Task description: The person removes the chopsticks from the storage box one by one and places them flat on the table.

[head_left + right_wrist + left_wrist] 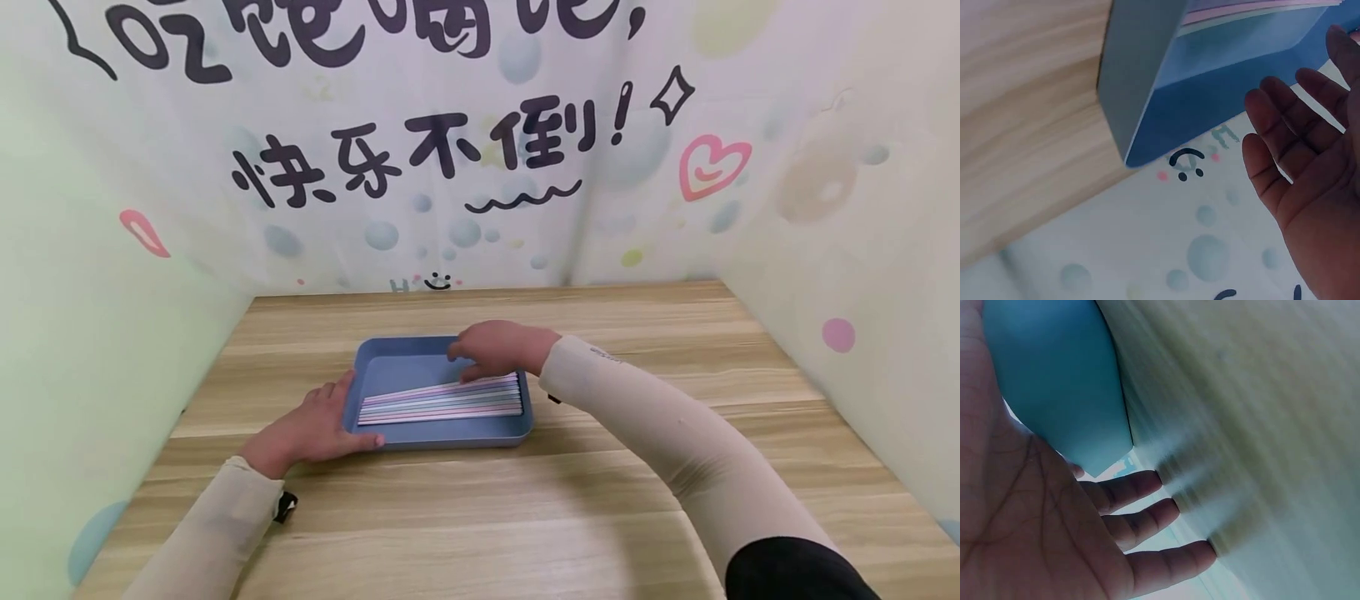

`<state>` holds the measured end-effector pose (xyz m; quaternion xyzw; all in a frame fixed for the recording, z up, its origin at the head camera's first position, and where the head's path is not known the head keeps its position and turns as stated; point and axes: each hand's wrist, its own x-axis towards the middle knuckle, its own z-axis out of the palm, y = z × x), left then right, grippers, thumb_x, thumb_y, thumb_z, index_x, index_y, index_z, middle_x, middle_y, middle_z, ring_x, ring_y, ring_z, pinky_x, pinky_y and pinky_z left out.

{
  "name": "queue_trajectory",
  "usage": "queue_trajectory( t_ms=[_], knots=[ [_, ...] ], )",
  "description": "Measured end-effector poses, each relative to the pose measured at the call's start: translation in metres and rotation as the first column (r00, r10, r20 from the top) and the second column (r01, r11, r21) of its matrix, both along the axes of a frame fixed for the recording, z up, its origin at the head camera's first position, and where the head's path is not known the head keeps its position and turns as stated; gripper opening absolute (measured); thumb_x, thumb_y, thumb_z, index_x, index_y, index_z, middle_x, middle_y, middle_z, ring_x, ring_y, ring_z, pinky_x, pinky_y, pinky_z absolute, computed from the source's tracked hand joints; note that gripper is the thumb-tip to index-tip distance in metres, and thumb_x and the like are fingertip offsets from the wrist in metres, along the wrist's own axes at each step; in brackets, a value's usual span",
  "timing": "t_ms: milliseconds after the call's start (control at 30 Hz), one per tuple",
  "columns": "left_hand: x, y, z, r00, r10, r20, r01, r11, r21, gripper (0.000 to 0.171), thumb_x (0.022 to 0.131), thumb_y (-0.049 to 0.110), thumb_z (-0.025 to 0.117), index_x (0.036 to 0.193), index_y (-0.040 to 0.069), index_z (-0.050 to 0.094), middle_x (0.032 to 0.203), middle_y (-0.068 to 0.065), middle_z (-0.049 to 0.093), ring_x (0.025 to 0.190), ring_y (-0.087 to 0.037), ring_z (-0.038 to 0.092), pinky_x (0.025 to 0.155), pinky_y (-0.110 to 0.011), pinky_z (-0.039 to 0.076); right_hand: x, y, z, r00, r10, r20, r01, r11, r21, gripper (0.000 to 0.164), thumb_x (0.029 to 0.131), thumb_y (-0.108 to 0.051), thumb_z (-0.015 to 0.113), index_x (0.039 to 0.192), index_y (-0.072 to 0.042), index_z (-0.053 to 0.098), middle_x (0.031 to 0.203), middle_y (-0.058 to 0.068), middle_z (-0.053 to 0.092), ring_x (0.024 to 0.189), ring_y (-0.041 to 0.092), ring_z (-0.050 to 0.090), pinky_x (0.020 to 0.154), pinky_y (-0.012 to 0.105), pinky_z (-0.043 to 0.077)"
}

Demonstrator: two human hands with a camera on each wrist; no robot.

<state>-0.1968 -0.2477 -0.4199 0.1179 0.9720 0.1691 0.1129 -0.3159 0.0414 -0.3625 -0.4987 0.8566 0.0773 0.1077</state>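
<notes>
A shallow blue tray (435, 436) lies on the wooden table. Long thin pastel strips (442, 404) in pink, white, blue and purple lie side by side across it. My left hand (318, 421) rests at the tray's near left corner, thumb along the front rim and index finger at the left side. In the left wrist view its other fingers (1172, 565) extend with their tips down at the tabletop beside the tray. Over the tray's far right part hovers my right hand (495, 346), fingers loosely bent and nothing held; its fingertips are just above the strips.
The wooden tabletop (480, 517) runs around the tray. Behind it hangs a white backdrop (480, 242) with dark lettering and bubbles, and pale walls (862, 250) stand at both sides.
</notes>
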Motion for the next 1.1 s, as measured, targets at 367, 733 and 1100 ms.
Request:
queue_trajectory(
  t_ms=[367,733,1100],
  knots=[
    [-0.001,0.002,0.001,1.0,0.0,0.008,0.0,1.0,0.001,0.127,0.076,0.076,0.065,0.153,-0.009,0.009,0.146,-0.04,0.029,0.131,-0.058,0.031,0.102,-0.064,0.035,-0.018,-0.013,-0.01,0.957,-0.148,0.248,0.174,0.981,-0.085,0.03,0.094,-0.03,0.071,0.119,-0.014,0.068,0.095,-0.002,0.062,0.087,0.014,0.055,0.082,0.027,0.045],
    [-0.001,0.002,0.0,1.0,0.006,0.028,-0.006,1.0,-0.003,0.127,0.077,0.076,0.065,0.153,-0.008,0.007,0.147,-0.04,0.028,0.131,-0.057,0.031,0.102,-0.064,0.035,-0.023,-0.015,-0.018,0.896,-0.207,0.392,0.291,0.941,-0.17,0.02,0.093,-0.028,0.073,0.108,-0.015,0.069,0.094,-0.001,0.061,0.088,0.015,0.053,0.078,0.027,0.044],
    [0.001,0.002,0.003,1.0,-0.002,0.01,0.002,1.0,0.006,0.126,0.077,0.074,0.066,0.153,-0.009,0.009,0.145,-0.041,0.03,0.13,-0.058,0.032,0.101,-0.064,0.036,-0.018,-0.014,-0.046,0.835,-0.199,0.513,0.386,0.876,-0.289,0.011,0.095,-0.023,0.071,0.104,-0.016,0.069,0.093,-0.001,0.062,0.084,0.014,0.053,0.074,0.026,0.044]
  ],
)
